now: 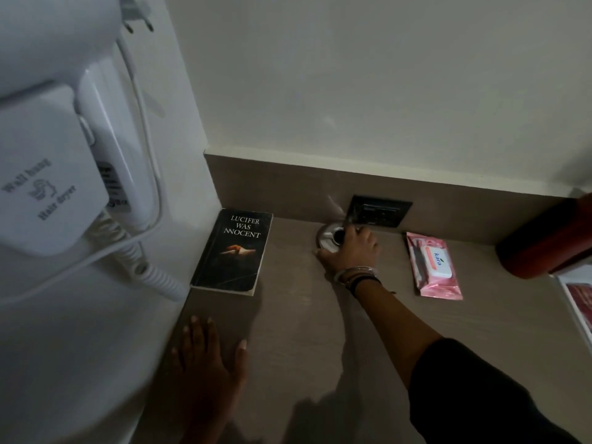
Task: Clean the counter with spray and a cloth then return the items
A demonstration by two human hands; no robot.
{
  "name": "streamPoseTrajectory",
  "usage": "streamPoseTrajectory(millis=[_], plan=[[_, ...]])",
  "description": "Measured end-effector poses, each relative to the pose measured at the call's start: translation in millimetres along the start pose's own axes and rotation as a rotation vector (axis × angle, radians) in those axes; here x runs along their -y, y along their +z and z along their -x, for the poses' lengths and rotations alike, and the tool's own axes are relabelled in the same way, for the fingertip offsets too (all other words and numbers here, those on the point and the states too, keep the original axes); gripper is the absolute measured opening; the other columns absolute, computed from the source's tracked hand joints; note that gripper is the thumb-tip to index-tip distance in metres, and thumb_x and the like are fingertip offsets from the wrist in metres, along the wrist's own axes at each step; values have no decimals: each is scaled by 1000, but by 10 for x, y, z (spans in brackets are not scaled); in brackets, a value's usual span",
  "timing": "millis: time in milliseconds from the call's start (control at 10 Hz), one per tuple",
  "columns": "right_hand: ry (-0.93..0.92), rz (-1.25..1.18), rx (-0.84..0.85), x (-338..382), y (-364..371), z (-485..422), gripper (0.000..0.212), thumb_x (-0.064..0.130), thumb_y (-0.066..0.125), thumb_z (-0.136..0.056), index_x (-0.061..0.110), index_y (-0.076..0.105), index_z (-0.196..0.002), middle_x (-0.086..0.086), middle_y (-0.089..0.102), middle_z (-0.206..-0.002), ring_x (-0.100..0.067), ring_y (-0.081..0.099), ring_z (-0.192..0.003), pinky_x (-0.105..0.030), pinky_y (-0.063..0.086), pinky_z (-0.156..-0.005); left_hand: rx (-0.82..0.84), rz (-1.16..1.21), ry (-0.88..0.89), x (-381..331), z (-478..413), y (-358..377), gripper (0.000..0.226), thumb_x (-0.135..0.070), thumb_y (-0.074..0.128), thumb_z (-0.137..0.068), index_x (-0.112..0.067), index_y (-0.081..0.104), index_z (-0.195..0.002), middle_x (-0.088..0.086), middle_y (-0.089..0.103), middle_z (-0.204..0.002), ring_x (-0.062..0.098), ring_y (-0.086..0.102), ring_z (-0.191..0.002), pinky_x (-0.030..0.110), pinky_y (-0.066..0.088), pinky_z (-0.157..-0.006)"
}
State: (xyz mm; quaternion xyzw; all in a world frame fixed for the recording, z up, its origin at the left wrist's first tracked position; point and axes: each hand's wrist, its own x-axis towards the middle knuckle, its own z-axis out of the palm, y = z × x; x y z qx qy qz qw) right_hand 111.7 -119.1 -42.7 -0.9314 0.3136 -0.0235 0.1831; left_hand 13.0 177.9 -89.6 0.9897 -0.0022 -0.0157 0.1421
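Note:
A brown counter runs along a pale wall. My right hand reaches to the back of it and grips a shiny steel cup that stands just in front of a black wall socket; the fingers cover the cup's right side. My left hand lies flat on the counter near its front left, fingers spread, holding nothing. A black book lies at the back left corner. A pink pack of wipes lies to the right of the cup. I see no spray bottle or cloth.
A white wall-hung hair dryer with a coiled cord fills the left side, close to my head. A red cylindrical object, blurred, sits at the counter's far right, with a white-edged item below it.

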Motion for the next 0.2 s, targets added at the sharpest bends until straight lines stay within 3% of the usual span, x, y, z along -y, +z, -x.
streamPoseTrajectory(millis=[100,200], plan=[[29,-49,39,14,-186,256,117,85,65,-56,15,36,-145,-22,39,-145,-41,40,-131,-52,36,-109,34,25,-3,21,44,-65,108,-77,0,-82,1,46,-140,28,40,-151,43,37,-141,60,23,-115],[-180,-47,-42,-31,-808,486,81,69,67,-71,14,56,-129,-22,45,-142,-39,41,-132,-46,35,-108,-25,61,72,-305,96,-378,92,-70,18,-88,5,66,-112,33,59,-128,48,55,-122,60,38,-105]])
